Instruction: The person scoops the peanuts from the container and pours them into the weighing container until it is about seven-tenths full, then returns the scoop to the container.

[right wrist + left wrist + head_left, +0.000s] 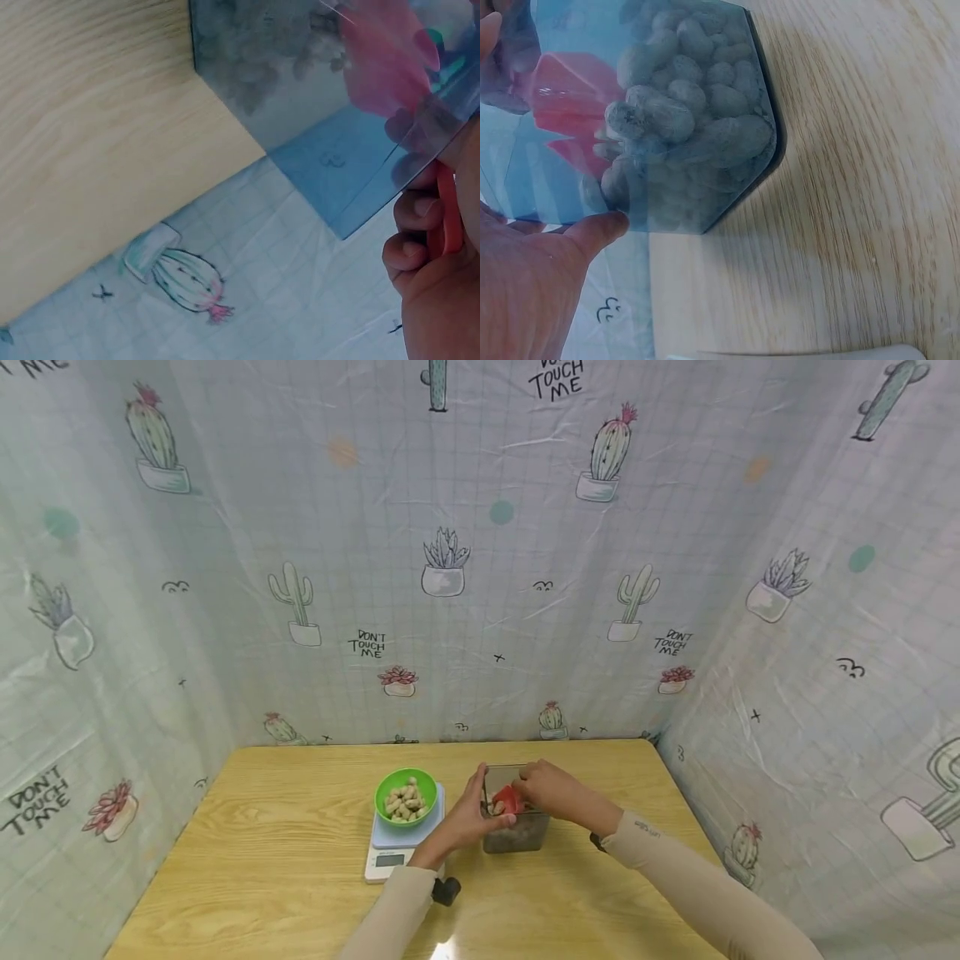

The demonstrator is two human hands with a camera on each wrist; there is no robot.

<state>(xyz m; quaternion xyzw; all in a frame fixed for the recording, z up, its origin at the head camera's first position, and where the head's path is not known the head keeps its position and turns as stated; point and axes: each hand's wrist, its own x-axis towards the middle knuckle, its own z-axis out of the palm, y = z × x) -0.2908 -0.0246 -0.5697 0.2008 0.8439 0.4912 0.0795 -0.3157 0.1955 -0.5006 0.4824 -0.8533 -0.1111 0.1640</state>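
A clear, bluish plastic container (pixel 516 838) stands on the table, with unshelled peanuts (pixel 705 101) heaped in its lower part. My left hand (pixel 463 820) holds it at the left side, thumb along the front and fingers towards the back rim. In my right hand (pixel 562 792), fingers curl round the handle of a red scoop (pixel 507 800). The scoop's head is inside the container, right by the peanuts, as the left wrist view shows through the wall. From the right wrist view, the curled fingers (pixel 409 251) and red handle (pixel 448 214) appear at the container's rim.
Left of the container, a green bowl (pixel 380 811) with several peanuts sits on a white kitchen scale (pixel 371 865) with a small display. The wooden table (pixel 285 827) meets a cactus-print curtain (pixel 480 685) at the back, and more of it hangs at both sides.
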